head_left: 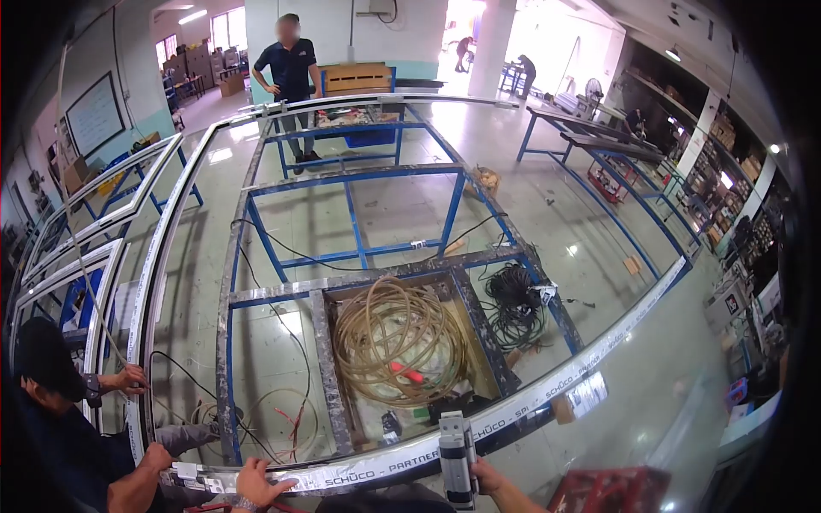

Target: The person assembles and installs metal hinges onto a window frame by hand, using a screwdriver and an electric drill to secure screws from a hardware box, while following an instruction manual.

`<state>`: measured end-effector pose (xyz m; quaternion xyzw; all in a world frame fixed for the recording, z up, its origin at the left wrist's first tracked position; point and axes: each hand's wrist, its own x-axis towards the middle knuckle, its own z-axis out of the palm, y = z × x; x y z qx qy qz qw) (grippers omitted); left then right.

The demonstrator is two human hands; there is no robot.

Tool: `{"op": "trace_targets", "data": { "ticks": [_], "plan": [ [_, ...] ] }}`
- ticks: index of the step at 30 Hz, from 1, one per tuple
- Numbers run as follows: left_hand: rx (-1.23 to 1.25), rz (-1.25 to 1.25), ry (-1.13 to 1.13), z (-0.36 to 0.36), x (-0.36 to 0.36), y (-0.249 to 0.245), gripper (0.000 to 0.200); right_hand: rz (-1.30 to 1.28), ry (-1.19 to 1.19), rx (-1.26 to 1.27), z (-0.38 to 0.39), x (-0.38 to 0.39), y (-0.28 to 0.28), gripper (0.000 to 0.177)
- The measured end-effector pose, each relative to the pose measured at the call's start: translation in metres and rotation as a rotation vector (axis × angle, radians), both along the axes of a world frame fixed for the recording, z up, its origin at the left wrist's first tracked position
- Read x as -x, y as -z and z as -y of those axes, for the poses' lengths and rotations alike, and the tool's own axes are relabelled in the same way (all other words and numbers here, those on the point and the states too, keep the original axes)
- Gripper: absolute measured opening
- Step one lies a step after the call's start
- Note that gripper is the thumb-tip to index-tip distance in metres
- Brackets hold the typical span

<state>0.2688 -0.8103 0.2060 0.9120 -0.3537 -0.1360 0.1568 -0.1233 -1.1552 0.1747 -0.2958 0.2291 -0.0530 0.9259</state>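
Note:
A long white-taped frame profile [368, 470] printed "SCHÜCO - PARTNER" curves across the near side of the table. My left hand [262, 485] rests on this profile with its fingers apart, holding nothing. Further right, a silver metal door hinge [457, 462] stands against the profile. My right hand [491, 477] grips the hinge from its right side; most of its fingers are hidden. At the left, a co-worker's hand [152, 462] is at the frame corner, and the co-worker's other hand [130, 379] touches the side profile.
A blue steel work table [321, 359] supports the frame. Within it lie a coiled beige hose [398, 342] and a black cable bundle [516, 308]. Another person [291, 68] stands beyond the far end. A red stand [607, 494] is at lower right, and more trestles [590, 141] are at right.

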Motion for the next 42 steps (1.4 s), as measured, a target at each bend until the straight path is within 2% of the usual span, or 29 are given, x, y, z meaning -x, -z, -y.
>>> {"op": "trace_targets", "data": {
  "ticks": [4,6,7,8,9,10,12,14,15,16,17,19,21,25,28,29,34,37,40,42],
  "plan": [
    [-0.135,-0.007,0.078,-0.015,-0.02,0.017,0.082,-0.049,-0.001,0.001,0.002,-0.038,-0.022,0.086],
    [-0.207,0.026,0.115,-0.011,-0.02,0.005,0.079,-0.169,0.049,0.025,0.004,-0.049,-0.016,0.073],
    [-0.183,0.04,0.085,-0.007,-0.019,0.002,0.078,-0.195,0.061,0.038,0.009,-0.041,0.015,0.07],
    [-0.225,-0.014,0.067,-0.006,-0.021,0.002,0.082,-0.22,0.06,0.071,0.012,-0.06,0.005,0.075],
    [-0.131,0.087,0.103,-0.014,-0.021,0.018,0.086,-0.239,0.068,0.012,0.017,-0.07,-0.004,0.077],
    [-0.119,0.088,0.099,-0.007,-0.02,0.006,0.085,-0.257,0.01,-0.045,0.028,-0.074,0.005,0.073],
    [-0.096,0.045,0.053,0.002,-0.018,-0.007,0.073,-0.417,0.001,-0.04,0.031,-0.104,-0.011,0.047],
    [-0.033,-0.008,0.043,0.0,-0.018,-0.002,0.07,-0.271,-0.152,0.022,0.023,-0.165,-0.053,0.035],
    [-0.028,-0.024,0.037,-0.002,-0.017,0.0,0.07,-0.374,-0.144,-0.021,0.018,-0.189,-0.067,0.034],
    [-0.015,-0.028,0.035,-0.003,-0.02,0.005,0.07,-0.466,-0.13,-0.055,0.016,-0.208,-0.067,0.033],
    [-0.001,-0.03,0.036,-0.003,-0.023,0.008,0.07,-0.262,-0.191,0.166,0.015,-0.217,-0.043,0.038],
    [-0.056,-0.083,0.04,-0.002,-0.025,0.008,0.073,-0.321,-0.225,0.17,0.016,-0.237,-0.038,0.038],
    [-0.13,-0.171,0.037,0.001,-0.032,0.005,0.078,-0.306,-0.278,0.108,0.021,-0.256,-0.029,0.041],
    [-0.134,-0.181,0.073,0.015,-0.035,0.001,0.085,-0.189,-0.326,-0.018,0.03,-0.278,-0.001,0.045],
    [-0.103,-0.271,0.162,0.032,-0.031,0.0,0.086,-0.277,-0.283,-0.001,0.023,-0.295,-0.006,0.045],
    [-0.087,-0.297,0.201,0.04,-0.03,0.0,0.083,-0.168,-0.315,0.001,0.029,-0.293,0.009,0.045],
    [-0.006,-0.448,0.292,0.076,-0.016,0.004,0.056,-0.247,-0.367,0.078,0.037,-0.292,0.014,0.044],
    [0.051,-0.537,0.248,0.081,-0.003,0.012,0.051,-0.382,-0.254,0.103,0.02,-0.3,-0.002,0.044],
    [0.034,-0.51,0.242,0.085,-0.002,0.011,0.049,-0.434,-0.259,0.154,0.02,-0.298,-0.004,0.045],
    [0.028,-0.522,0.218,0.086,-0.006,0.008,0.047,-0.403,-0.228,0.09,0.021,-0.293,0.003,0.044]
  ]
}}
